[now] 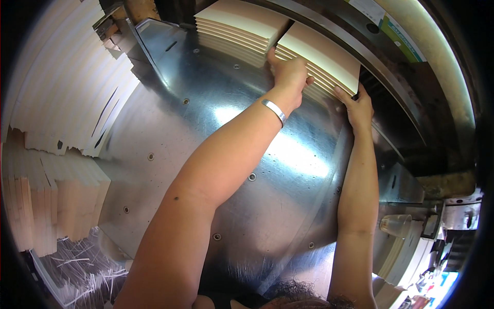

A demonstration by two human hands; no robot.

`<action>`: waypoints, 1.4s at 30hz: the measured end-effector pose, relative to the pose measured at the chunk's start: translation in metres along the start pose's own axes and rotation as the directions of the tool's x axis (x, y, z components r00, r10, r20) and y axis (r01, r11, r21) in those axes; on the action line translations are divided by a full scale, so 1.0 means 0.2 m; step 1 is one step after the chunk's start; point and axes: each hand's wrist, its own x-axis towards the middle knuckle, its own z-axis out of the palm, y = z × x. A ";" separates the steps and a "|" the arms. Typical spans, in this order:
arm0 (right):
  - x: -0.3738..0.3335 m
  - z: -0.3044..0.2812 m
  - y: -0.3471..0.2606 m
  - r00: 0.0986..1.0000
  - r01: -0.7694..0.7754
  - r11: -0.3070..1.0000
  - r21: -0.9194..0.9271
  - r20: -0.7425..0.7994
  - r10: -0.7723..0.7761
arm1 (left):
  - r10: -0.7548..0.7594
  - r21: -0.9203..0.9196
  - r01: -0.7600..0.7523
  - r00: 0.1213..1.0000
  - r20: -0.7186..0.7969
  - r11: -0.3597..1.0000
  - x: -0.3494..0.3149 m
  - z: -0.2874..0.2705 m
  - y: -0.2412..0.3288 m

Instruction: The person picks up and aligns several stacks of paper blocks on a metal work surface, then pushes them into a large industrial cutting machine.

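Cream stacks (242, 23) (319, 54) number two; two hands (290, 74) (360, 109) seemingly grip one.

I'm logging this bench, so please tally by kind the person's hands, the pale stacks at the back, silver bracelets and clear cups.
Hands: 2 (left hand, right hand)
Pale stacks at the back: 2 (left stack, right stack)
Silver bracelet: 1
Clear cup: 1
Total: 6

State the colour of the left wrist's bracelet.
Silver; the bracelet shows best in the head view.
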 end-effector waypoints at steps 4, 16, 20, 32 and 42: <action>0.00 0.00 0.01 1.000 0.008 1.000 -0.007 -0.009 -0.008 | -0.007 -0.020 0.007 1.000 0.015 1.000 0.00 -0.01 0.01; -0.03 -0.02 -0.05 1.000 -0.028 0.999 -0.022 0.007 0.028 | 0.041 0.020 -0.041 0.999 -0.007 0.999 -0.03 0.01 0.01; -0.01 0.01 -0.01 0.999 -0.011 0.996 -0.087 -0.038 0.008 | 0.156 0.080 -0.157 0.988 0.014 0.984 -0.12 0.07 -0.10; 0.02 0.02 0.03 0.998 0.036 0.989 -0.147 -0.036 -0.042 | 0.311 0.401 -0.363 0.931 0.191 0.841 -0.20 0.12 -0.25; 0.03 0.01 0.04 0.998 0.037 0.988 -0.153 -0.045 -0.044 | 0.327 0.436 -0.415 0.907 0.266 0.799 -0.20 0.13 -0.26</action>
